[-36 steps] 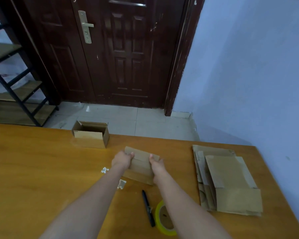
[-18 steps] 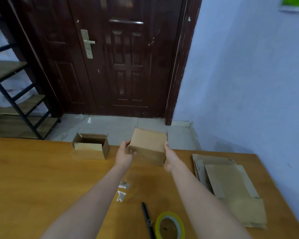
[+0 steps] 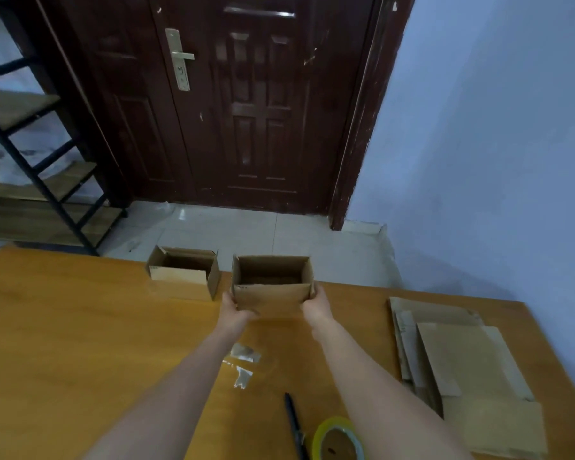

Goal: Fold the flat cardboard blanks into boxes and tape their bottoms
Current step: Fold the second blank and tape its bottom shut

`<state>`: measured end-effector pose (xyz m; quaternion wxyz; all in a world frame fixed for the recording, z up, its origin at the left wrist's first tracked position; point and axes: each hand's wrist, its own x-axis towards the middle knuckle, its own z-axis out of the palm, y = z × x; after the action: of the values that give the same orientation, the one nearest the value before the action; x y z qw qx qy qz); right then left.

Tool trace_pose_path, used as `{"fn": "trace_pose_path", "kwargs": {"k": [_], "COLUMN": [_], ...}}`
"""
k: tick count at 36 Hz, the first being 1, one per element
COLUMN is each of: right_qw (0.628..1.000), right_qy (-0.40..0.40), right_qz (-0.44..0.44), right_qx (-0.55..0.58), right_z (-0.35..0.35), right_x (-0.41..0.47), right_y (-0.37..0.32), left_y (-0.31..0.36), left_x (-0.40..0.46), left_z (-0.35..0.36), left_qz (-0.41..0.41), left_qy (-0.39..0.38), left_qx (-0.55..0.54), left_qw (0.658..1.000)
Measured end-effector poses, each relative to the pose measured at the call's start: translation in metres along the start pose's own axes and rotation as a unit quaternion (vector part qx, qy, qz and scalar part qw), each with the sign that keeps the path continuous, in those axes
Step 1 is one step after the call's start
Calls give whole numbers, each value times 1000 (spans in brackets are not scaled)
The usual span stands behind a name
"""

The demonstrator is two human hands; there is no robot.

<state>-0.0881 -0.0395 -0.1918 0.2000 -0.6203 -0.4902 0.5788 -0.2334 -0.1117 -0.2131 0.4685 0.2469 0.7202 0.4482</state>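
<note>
Item: folded box (image 3: 272, 287), open side up, at the table's (image 3: 63, 327) far edge, just beside a finished box (image 3: 183, 277). Left hand (image 3: 234, 310) and right hand (image 3: 316, 305) grip its two ends, fingers curled round the lower corners. Risk: set too far out, it tips off the edge (floor lies beyond); a knock could shift its neighbour.

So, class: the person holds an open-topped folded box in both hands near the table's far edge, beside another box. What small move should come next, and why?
Probably set the held box down on the table beside the finished box and let go. It is upright, open side up, gripped by the left hand and right hand, and flat blanks lie waiting at the right.
</note>
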Motion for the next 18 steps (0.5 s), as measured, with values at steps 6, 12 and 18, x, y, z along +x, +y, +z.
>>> {"fn": "trace_pose_path", "kwargs": {"k": [6,12,18], "right_qw": [998,996,996], "right_qy": [-35,-55,-67], "right_qz": [44,67,56], "right_qx": [-18,-19,3], "right_z": [22,36,43], "right_x": [14,28,37], "right_y": [15,27,21], "left_y": [-22,-34,-38], "left_x": [21,45,65], "left_z": [-7,-12,-13], "left_qz": [-53,-66,-68], "left_qy": [-26,-23,-19], "left_qx": [-7,-30,-53], "left_qw": [998,997,996]}}
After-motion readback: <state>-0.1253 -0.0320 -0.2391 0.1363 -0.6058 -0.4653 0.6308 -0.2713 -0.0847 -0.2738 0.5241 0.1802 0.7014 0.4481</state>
